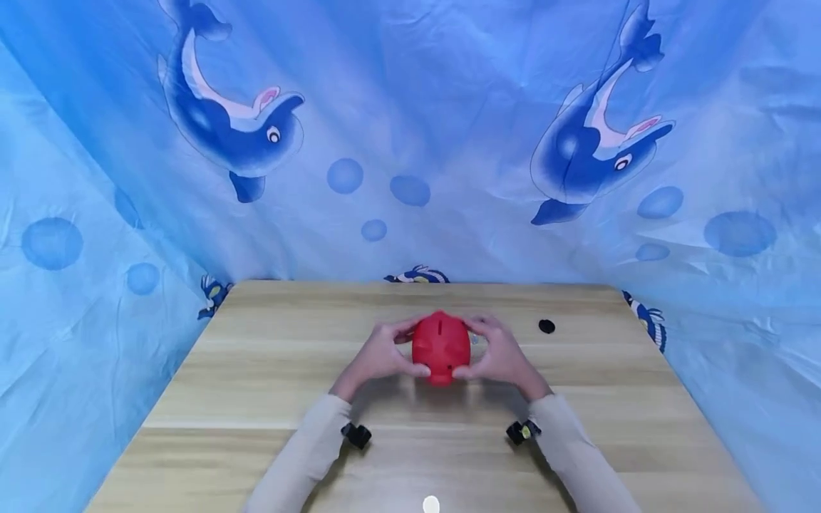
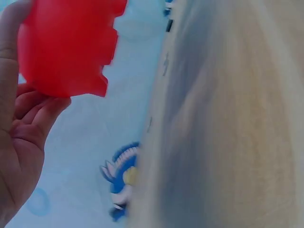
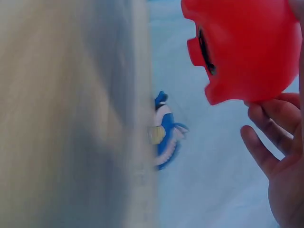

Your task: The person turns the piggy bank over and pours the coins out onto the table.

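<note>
A red piggy bank (image 1: 440, 345) with a coin slot along its back is held between both hands, its snout toward the person. On its left side, my left hand (image 1: 386, 350) grips it, thumb near the snout and fingers farther back. From the other side my right hand (image 1: 499, 354) grips it in the same manner. Both wrist views show the bank's feet above the tabletop. In the right wrist view, a dark opening shows on the underside of the piggy bank (image 3: 247, 52). Fingers of the left hand (image 2: 28, 137) curl beneath its rounded end.
A black round disc (image 1: 546, 326) lies on the wooden table (image 1: 269, 370), right of the hands. Close to the right fingers is a small shiny round piece (image 1: 474, 340). A white oval spot (image 1: 431, 504) shows at the near edge. Blue dolphin-print cloth (image 1: 449, 107) hangs behind.
</note>
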`<state>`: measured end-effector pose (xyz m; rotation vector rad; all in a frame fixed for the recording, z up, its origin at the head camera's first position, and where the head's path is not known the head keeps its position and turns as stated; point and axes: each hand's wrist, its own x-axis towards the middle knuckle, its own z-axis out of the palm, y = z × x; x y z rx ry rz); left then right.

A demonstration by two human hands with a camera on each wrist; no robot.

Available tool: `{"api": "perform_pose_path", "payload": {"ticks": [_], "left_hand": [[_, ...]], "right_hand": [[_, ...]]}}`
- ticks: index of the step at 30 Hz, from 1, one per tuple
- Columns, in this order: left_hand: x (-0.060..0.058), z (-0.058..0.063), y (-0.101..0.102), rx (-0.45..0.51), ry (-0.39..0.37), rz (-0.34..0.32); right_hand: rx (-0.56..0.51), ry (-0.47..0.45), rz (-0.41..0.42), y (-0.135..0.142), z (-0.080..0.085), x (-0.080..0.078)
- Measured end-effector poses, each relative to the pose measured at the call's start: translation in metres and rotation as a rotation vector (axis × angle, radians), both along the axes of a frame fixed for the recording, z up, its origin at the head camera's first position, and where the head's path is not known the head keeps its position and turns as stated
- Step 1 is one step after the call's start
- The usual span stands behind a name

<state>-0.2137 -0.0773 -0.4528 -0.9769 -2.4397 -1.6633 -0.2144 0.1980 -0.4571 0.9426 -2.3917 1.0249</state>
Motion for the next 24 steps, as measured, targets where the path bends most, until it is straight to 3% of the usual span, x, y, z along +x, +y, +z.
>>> {"api": "perform_pose_path", "payload": {"ticks": [5,8,13,17,24], "left_hand": [[0.001,-0.005,0.003,0.035,-0.033,-0.002],[0.002,-0.005,0.003,0.025,-0.068,0.006],[0.002,0.005,0.001,0.031,-0.002,0.015],[-0.003,0.009,0.001,0.022,-0.013,0.013],[-0.009,-0.004,0.003,-0.001,-0.065,0.005]], "right_hand": [[-0.009,-0.043,-0.009,0.001,0.002,0.001],[0.043,-0.073,-0.018,0.001,0.001,0.001],[-0.013,-0.004,0.001,-0.002,0.009,0.002],[0.002,-0.023,-0.021,-0.003,0.011,-0.003],[0.004,-0.113,-0.041,-0.001,-0.004,-0.005]]}}
